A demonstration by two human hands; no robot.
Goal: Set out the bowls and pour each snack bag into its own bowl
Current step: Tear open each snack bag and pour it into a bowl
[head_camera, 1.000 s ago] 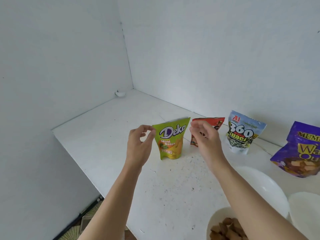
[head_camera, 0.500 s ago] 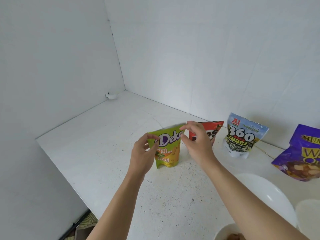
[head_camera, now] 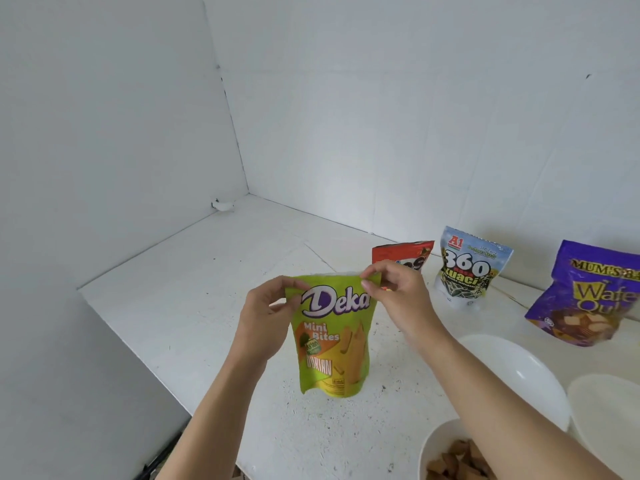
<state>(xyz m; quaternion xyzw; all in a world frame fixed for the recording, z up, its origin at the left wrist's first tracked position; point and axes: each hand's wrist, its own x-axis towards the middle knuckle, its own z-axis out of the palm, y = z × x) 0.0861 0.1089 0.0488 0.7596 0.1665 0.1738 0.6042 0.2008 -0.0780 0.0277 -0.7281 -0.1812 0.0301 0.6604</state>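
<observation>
Left hand (head_camera: 265, 318), right hand (head_camera: 401, 301) and forearms bare

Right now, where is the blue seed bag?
Head view, right side: the blue seed bag stands by the back wall, between the red bag and the purple wafer bag.

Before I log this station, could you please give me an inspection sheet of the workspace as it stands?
Surface: white speckled tabletop, scattered dark specks.
Job's things: green Deka snack pouch upright; red pouch, white-and-blue 360 Kuaci pouch, purple wafer pouch near back wall; empty white bowl, pale bowl beside it, third white bowl holding brown snack pieces.
Clutter: small white object in far corner.
Grippers: left hand and right hand each pinch a top corner of the green pouch.
Cables: nothing seen.
Surroundings: plain white walls.
</observation>
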